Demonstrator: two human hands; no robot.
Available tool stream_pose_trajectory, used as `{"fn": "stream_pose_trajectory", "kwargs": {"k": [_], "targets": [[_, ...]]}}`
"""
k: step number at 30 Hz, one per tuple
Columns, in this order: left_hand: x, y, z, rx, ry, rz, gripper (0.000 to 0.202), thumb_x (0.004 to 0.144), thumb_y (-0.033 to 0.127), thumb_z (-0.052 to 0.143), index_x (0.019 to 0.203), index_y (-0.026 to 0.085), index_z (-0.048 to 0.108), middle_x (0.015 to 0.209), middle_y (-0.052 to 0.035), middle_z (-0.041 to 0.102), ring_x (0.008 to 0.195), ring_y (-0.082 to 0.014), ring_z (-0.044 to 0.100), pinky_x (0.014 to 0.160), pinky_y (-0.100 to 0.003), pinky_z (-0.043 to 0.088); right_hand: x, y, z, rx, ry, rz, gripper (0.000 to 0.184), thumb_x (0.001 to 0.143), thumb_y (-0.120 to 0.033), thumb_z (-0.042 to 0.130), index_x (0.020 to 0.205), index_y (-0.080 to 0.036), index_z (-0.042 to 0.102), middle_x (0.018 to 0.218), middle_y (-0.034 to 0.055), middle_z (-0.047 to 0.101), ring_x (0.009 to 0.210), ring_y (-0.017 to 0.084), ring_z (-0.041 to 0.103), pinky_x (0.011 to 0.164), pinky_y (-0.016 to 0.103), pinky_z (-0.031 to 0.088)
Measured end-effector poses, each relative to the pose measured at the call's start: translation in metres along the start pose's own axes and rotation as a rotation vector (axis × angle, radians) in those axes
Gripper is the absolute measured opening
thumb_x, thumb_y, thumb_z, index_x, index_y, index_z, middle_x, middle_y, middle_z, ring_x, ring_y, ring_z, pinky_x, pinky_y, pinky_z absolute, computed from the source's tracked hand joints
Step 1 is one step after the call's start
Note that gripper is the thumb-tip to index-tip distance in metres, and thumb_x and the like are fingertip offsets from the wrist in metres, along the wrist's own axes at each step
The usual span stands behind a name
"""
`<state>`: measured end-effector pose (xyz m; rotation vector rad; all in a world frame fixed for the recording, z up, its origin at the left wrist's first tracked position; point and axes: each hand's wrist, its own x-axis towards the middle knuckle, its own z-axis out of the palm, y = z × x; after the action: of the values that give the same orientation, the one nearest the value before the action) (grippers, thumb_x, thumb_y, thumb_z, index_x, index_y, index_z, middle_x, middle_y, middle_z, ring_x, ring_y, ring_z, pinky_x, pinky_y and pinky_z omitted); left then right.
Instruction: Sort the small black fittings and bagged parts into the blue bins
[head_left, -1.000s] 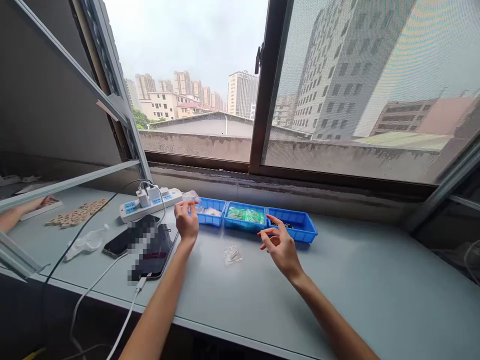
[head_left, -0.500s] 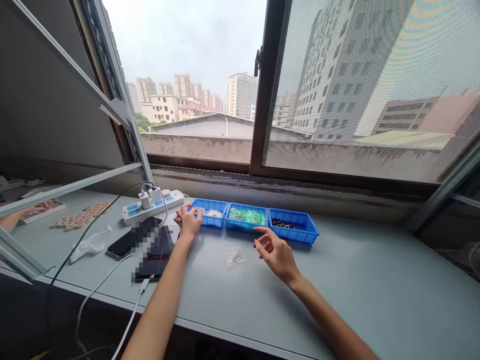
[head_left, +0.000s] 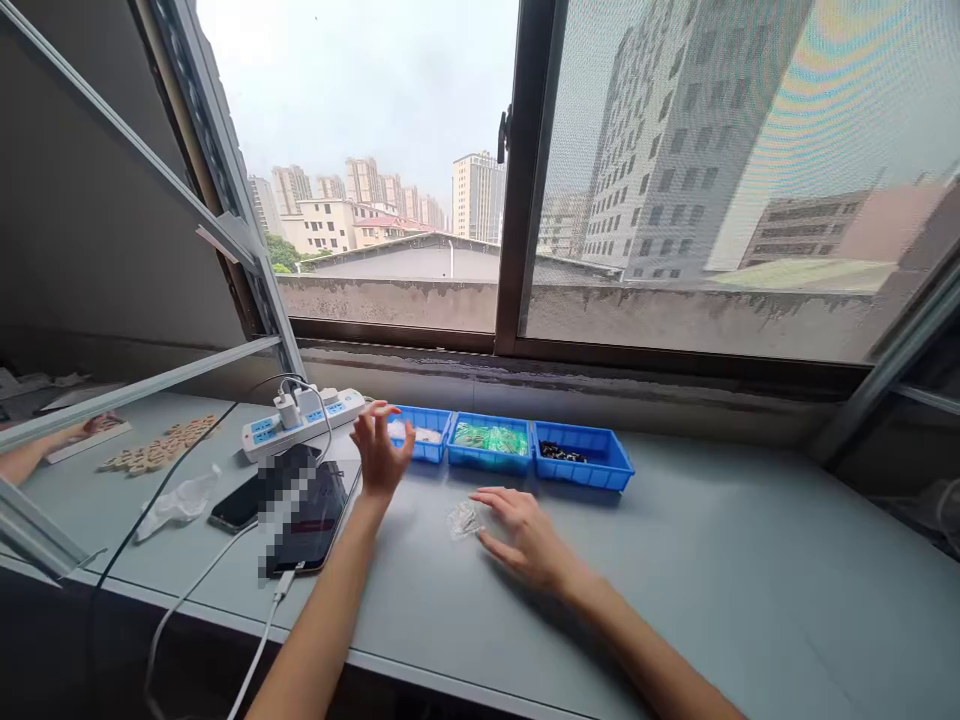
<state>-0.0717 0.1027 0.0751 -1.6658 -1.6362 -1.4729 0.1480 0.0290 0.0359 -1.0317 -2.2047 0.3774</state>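
Note:
My right hand [head_left: 525, 535] is low over the table, thumb and fingers apart around the right side of a small clear plastic bag [head_left: 465, 519] with pale pieces in it. Whether the fingertips touch the bag I cannot tell. My left hand [head_left: 381, 450] is raised with fingers spread, in front of the left blue bin [head_left: 435, 447], which holds white items. Beside that bin stand a middle blue bin [head_left: 491, 460] with green packets and a right blue bin [head_left: 592, 470] with small black parts.
On the left lie a phone [head_left: 244, 500], a tablet [head_left: 319, 525] with a white cable, a power strip [head_left: 262, 437], crumpled plastic [head_left: 178, 503] and several beige pieces [head_left: 161, 447]. A metal frame [head_left: 232, 230] rises there. Another person's hand [head_left: 82, 430] shows at far left.
My right hand has moved left and down to the small bag, its fingers spreading. My left hand has lifted slightly and opened in front of the left bin.

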Motion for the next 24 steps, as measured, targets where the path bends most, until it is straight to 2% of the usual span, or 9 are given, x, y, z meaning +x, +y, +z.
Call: {"fn": "stream_pose_trajectory", "kwargs": {"k": [2,4,6,8,10,12,16,20,24], "targets": [[-0.007,0.012,0.0,-0.103,-0.042,0.208,0.009,0.076,0.02,0.054,0.085,0.02,0.055,0.097,-0.0105,0.059,0.092,-0.0262,0.056,0.082,-0.039,0.042,-0.001,-0.002,0.003,-0.031,-0.074,-0.056,0.034,0.08,-0.02,0.059,0.114,-0.024,0.061,0.122,0.0075,0.061,0.111,0.024,0.055,0.095,0.041,0.04],[-0.015,0.022,0.002,-0.207,-0.171,0.394,0.005,0.077,0.018,0.051,0.08,0.02,0.055,0.087,-0.0067,0.059,0.082,-0.0213,0.057,0.077,-0.034,0.045,0.0,-0.003,0.002,-0.043,-0.107,-0.066,0.027,0.079,-0.02,0.062,0.106,-0.024,0.065,0.118,0.0061,0.063,0.109,0.023,0.056,0.096,0.041,0.039],[-0.023,0.03,0.006,-0.284,-0.334,0.511,0.01,0.079,0.017,0.05,0.071,0.02,0.056,0.081,-0.005,0.059,0.075,-0.0179,0.057,0.071,-0.03,0.047,0.002,-0.002,-0.001,-0.066,-0.106,-0.059,0.02,0.077,-0.021,0.066,0.096,-0.022,0.067,0.107,0.0052,0.067,0.101,0.023,0.059,0.094,0.041,0.04],[-0.029,0.036,0.009,-0.333,-0.458,0.566,0.015,0.079,0.018,0.051,0.065,0.019,0.057,0.081,-0.0051,0.058,0.073,-0.0164,0.058,0.069,-0.029,0.049,0.005,0.003,-0.005,-0.114,-0.096,-0.051,0.015,0.077,-0.022,0.066,0.092,-0.021,0.067,0.098,0.0054,0.068,0.093,0.023,0.061,0.089,0.041,0.042],[-0.032,0.038,0.011,-0.346,-0.526,0.568,0.018,0.08,0.02,0.053,0.063,0.019,0.059,0.083,-0.0054,0.058,0.075,-0.0164,0.058,0.071,-0.029,0.05,0.006,0.009,-0.009,-0.161,-0.086,-0.039,0.011,0.083,-0.022,0.059,0.09,-0.02,0.067,0.092,0.0058,0.069,0.087,0.023,0.062,0.083,0.04,0.044],[-0.033,0.04,0.011,-0.336,-0.558,0.539,0.019,0.082,0.022,0.054,0.065,0.019,0.062,0.085,-0.0052,0.058,0.078,-0.0166,0.059,0.074,-0.03,0.05,0.006,0.015,-0.012,-0.155,-0.045,0.003,0.018,0.089,-0.024,0.049,0.087,-0.02,0.066,0.086,0.0056,0.07,0.081,0.023,0.062,0.078,0.039,0.045],[-0.033,0.044,0.007,-0.368,-0.555,0.489,0.021,0.084,0.031,0.057,0.068,0.02,0.064,0.085,-0.0046,0.058,0.081,-0.0169,0.06,0.072,-0.029,0.051,0.007,0.02,-0.018,0.098,0.16,0.166,0.03,0.092,-0.037,0.04,0.085,-0.022,0.065,0.082,0.0044,0.07,0.072,0.02,0.064,0.067,0.033,0.048],[-0.037,0.05,0.007,-0.43,-0.549,0.503,0.019,0.078,0.039,0.066,0.071,0.02,0.065,0.084,-0.0039,0.058,0.083,-0.0174,0.06,0.071,-0.028,0.052,0.011,0.015,-0.022,0.388,0.311,0.261,0.036,0.084,-0.054,0.05,0.085,-0.02,0.065,0.069,0.0036,0.067,0.058,0.018,0.062,0.054,0.029,0.049],[-0.043,0.055,0.012,-0.464,-0.507,0.454,0.014,0.082,0.033,0.064,0.076,0.021,0.064,0.085,-0.0033,0.057,0.082,-0.0155,0.06,0.072,-0.027,0.053,0.013,0.011,-0.024,0.51,0.356,0.289,0.042,0.072,-0.057,0.064,0.09,-0.019,0.065,0.07,0.0045,0.068,0.063,0.02,0.064,0.047,0.027,0.049]]}}
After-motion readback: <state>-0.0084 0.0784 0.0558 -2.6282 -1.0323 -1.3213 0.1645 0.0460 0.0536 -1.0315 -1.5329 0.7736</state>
